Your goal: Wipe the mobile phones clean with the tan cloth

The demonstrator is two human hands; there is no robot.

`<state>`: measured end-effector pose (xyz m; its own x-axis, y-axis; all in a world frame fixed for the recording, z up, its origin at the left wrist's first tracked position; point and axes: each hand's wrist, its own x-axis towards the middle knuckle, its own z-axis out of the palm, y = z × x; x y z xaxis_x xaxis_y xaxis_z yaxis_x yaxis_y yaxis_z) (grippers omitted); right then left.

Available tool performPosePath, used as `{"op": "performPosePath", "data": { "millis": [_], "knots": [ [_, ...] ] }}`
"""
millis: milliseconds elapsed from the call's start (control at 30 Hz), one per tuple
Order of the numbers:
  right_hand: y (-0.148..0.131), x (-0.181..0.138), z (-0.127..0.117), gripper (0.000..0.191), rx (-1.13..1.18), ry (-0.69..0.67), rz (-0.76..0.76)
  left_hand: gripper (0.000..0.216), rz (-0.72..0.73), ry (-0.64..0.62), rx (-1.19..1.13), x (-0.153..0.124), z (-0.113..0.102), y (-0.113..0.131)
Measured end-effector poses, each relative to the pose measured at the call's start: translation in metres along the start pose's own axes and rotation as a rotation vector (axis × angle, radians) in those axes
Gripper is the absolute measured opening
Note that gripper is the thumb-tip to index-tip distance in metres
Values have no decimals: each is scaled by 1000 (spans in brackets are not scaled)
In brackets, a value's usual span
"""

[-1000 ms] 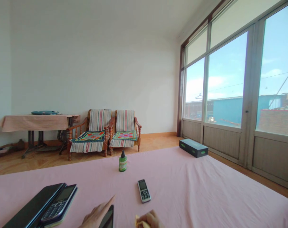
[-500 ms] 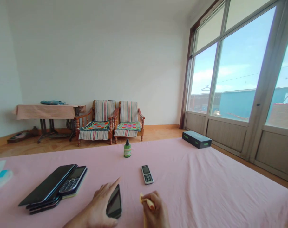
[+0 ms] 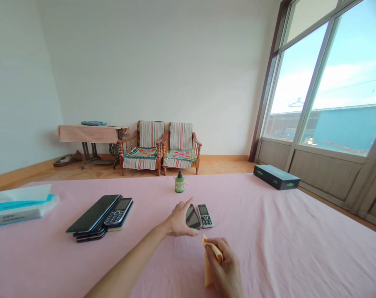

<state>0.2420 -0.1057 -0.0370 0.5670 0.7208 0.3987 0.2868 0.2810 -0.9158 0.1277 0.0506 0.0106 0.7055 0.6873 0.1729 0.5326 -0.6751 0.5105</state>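
My left hand [image 3: 179, 220] grips a dark smartphone [image 3: 192, 217] by its edges, thumb at the near end and fingers at the far end. The smartphone is at the pink-covered surface, close beside the left edge of a silver keypad phone [image 3: 205, 216]. Nearer to me, my right hand [image 3: 225, 265] is closed on a folded yellow cloth [image 3: 209, 271], part of which hangs below the fingers. Left of my forearm lies a stack of phones, with a large black device [image 3: 95, 214] on top and a dark keypad phone [image 3: 119, 212] at its right.
A green bottle [image 3: 179, 184] with a black top stands beyond the phones. The black box [image 3: 276, 177] lies at the far right of the pink cloth [image 3: 284, 244]. A white and blue tissue pack [image 3: 20, 207] is at the left edge. Two wooden chairs [image 3: 180, 136] stand behind.
My left hand has carried the smartphone forward and right, to beside the silver keypad phone. My right hand keeps the yellow cloth. The view has turned left, showing more of the tissue pack.
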Motion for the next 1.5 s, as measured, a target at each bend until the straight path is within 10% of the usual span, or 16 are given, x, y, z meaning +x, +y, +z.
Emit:
{"op": "performPosePath", "data": {
  "millis": [333, 833, 1167, 1500],
  "knots": [
    [-1, -2, -2, 23, 57, 51, 94, 124, 79, -92, 41, 64, 20, 13],
    [20, -15, 3, 28, 191, 87, 255, 125, 119, -118, 6, 61, 26, 8],
    [9, -20, 0, 31, 217, 21, 290, 69, 36, 238, 80, -14, -8, -17],
    [-1, -22, 3, 33, 127, -15, 223, 43, -407, 512, 458, -110, -84, -82]
  ]
}}
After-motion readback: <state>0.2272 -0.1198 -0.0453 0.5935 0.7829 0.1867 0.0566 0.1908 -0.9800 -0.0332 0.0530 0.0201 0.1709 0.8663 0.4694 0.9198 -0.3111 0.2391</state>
